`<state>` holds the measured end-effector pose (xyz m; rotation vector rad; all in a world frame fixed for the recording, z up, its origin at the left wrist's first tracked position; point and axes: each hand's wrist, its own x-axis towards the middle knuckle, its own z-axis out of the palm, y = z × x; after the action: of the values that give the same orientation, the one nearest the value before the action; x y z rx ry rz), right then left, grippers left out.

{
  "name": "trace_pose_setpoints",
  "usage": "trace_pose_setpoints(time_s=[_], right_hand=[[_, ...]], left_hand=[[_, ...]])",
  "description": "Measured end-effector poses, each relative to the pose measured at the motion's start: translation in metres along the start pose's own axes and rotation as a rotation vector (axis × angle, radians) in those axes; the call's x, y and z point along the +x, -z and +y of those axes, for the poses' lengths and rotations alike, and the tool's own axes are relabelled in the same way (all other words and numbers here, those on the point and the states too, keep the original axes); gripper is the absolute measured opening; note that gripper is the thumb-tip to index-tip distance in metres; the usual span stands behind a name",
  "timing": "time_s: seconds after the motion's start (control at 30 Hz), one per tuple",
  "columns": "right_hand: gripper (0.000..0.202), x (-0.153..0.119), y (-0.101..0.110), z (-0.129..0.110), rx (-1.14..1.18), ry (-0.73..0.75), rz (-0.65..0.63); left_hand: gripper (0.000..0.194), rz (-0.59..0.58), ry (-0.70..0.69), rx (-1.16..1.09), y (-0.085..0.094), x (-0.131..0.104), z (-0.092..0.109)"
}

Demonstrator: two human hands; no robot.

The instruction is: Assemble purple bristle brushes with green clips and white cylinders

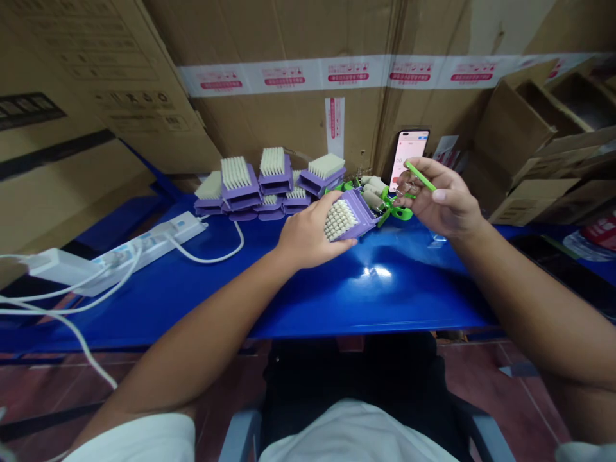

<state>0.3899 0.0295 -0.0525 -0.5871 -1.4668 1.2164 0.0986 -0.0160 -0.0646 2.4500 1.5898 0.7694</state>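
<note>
My left hand [310, 235] is wrapped round a purple plastic brush head [362, 215], its cream bristles facing me. Raised to the right of it, my right hand [447, 197] pinches a thin bright green plastic piece [421, 175]. Fine shiny wire shows by its fingers, too small to make out clearly. Between the hands, on the table, lies a pile of green plastic parts [402, 212] with beige rollers [373, 196]. To the left stand several more purple brush heads [240, 186], stacked with bristles up.
A phone [409, 154] with a lit screen leans against cardboard [289, 122] behind the blue table [308, 301]. On the left lies a white power strip [139, 250] with loose cables. Open cardboard boxes [520, 141] and a dark flat device [568, 269] are at the right.
</note>
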Motion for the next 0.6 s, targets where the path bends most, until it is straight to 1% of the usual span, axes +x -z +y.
trace_pose_setpoints(time_s=[0.27,0.43,0.6], right_hand=[[0.067,0.0010,0.0024,0.0032,0.011,-0.007,-0.017],[0.065,0.0015,0.0037,0.0055,0.031,0.006,-0.020],[0.067,0.0029,0.0082,0.0090,0.037,0.024,-0.074]], left_hand=[[0.094,0.001,-0.012,0.002,0.0001,0.0000,-0.0004],[0.094,-0.011,-0.002,0.026,0.0005,-0.0003,0.0018],[0.093,-0.001,-0.006,0.047,0.0008,-0.0013,0.0029]])
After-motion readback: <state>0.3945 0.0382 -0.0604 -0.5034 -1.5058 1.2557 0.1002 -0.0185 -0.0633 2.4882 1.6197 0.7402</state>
